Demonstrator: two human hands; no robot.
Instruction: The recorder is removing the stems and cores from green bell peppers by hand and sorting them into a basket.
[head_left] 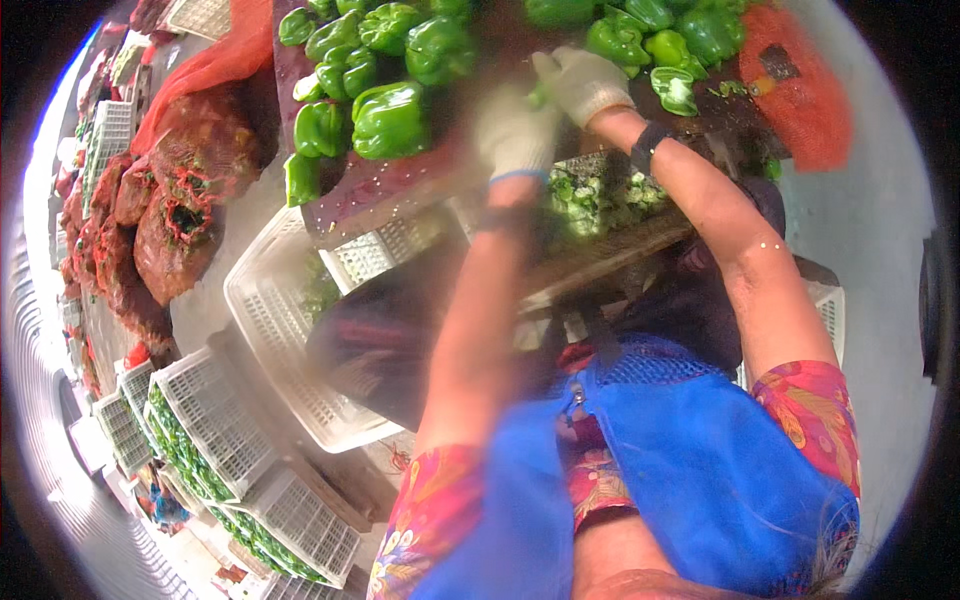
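Both my hands wear whitish gloves and meet over the dark red tabletop [375, 190]. Motion smears my left hand [513, 130], so its fingers cannot be read. My right hand [590, 85] is closed, fingers curled toward the left one. A bit of green shows between the two, too blurred to name. Left of my hands lie several whole green bell peppers [390, 122]. More bell peppers [712, 38] lie to the right, with a cut-open pepper [674, 90] showing its pale inside. Below the table edge, under my hands, are green and whitish pepper scraps [590, 203].
A white plastic basket [290, 340] stands left of my legs. Full red mesh sacks [185, 215] sit farther left. White crates of green produce [215, 425] are stacked at the lower left. Red-orange netting [825, 95] hangs over the table's right end.
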